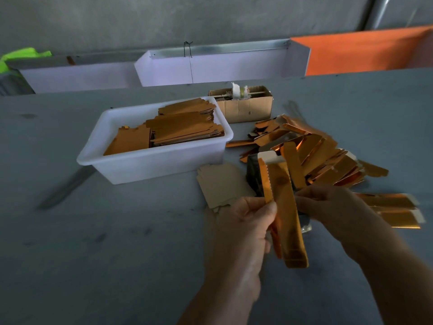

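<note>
I hold a long, narrow gold-foil carton point(285, 207) upright above the grey table, its white flap at the top end. My left hand point(243, 221) pinches its left edge between thumb and fingers. My right hand point(332, 205) grips its right side, fingers curled behind it. A heap of similar gold cartons point(321, 153) lies on the table just beyond my hands. A white plastic tub point(150, 165) to the left holds stacks of flat gold carton blanks point(178, 127).
A flat brown cardboard piece point(222, 184) lies in front of the tub. A small open cardboard box point(246, 106) stands behind the heap. Two more gold cartons point(396, 209) lie at the right. White trays point(210, 66) and an orange panel point(365, 50) line the far edge.
</note>
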Demonstrator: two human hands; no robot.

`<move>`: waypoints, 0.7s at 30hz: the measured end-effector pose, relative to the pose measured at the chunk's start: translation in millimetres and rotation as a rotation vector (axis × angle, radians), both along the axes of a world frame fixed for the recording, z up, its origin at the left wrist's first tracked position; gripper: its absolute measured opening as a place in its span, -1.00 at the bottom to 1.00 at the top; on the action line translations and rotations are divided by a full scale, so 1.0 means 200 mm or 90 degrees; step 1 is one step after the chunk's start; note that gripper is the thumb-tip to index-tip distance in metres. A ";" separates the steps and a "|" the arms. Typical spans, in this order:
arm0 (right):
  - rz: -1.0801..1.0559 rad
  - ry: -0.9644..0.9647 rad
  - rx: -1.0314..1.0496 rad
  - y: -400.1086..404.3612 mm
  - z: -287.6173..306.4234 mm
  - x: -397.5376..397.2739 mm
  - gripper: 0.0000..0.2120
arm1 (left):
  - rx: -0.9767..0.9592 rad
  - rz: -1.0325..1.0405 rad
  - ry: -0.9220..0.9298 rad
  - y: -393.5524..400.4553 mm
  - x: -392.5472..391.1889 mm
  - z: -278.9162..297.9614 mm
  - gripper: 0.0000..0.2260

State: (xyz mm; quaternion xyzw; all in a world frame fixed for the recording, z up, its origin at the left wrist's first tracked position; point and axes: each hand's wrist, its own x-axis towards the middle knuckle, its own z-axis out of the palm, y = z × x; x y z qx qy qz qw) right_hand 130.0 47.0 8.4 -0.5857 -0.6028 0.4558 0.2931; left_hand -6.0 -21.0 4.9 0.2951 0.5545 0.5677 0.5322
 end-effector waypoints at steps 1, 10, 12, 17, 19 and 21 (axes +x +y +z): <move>0.001 0.003 0.001 0.00 0.01 -0.01 -0.91 | 0.000 -0.006 -0.013 0.00 0.01 0.00 -0.87; -0.064 0.210 -0.020 -0.07 -0.02 -0.04 -0.86 | -0.009 -0.002 -0.001 0.01 0.05 -0.02 -0.90; -0.075 0.262 -0.039 -0.09 -0.02 -0.03 -0.84 | -0.008 0.006 0.016 0.01 0.05 -0.02 -0.89; -0.143 0.004 0.117 -0.15 -0.06 0.00 -0.89 | 0.015 0.012 0.048 0.01 0.06 -0.03 -0.91; -0.141 -0.042 0.160 -0.17 -0.08 -0.01 -0.89 | 0.017 0.011 0.038 0.01 0.06 -0.03 -0.93; -0.140 -0.072 0.190 -0.18 -0.09 -0.02 -0.89 | 0.022 0.004 0.025 0.01 0.05 -0.03 -0.94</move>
